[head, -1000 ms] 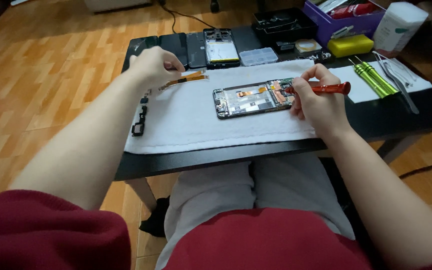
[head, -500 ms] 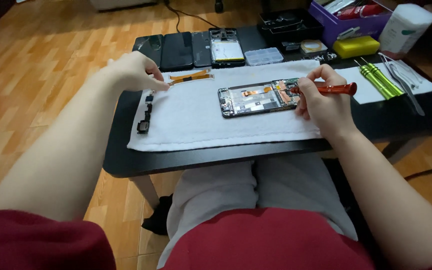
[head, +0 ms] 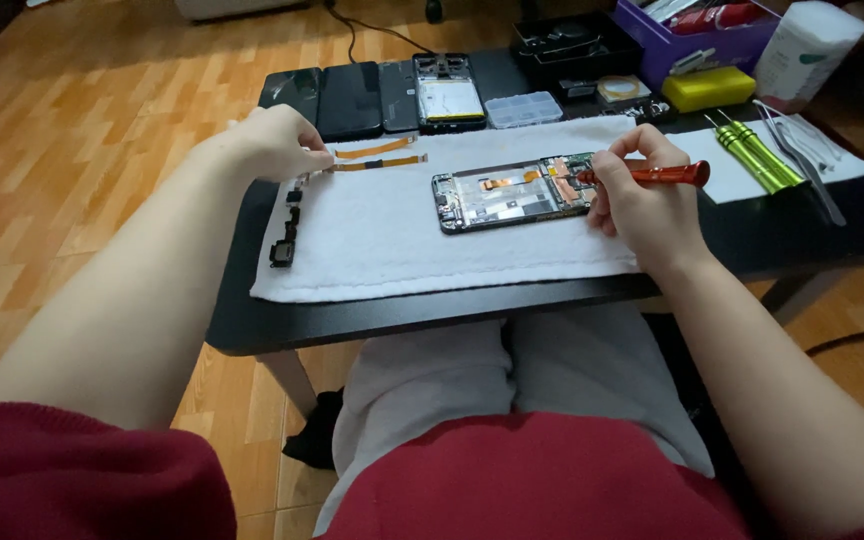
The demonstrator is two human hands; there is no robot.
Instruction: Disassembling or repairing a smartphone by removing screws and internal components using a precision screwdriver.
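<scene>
Sideways, red screwdriver (head: 652,174), tip leftward.

My bare left arm stretches forward, left hand (head: 277,142) palm down with fingertips pinched together. My right hand (head: 642,205) is curled in a closed grip, wrist lowered, forearm angled inward.

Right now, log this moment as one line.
left hand: touching orange flex cable | right hand: red screwdriver on opened phone | white cloth
</scene>
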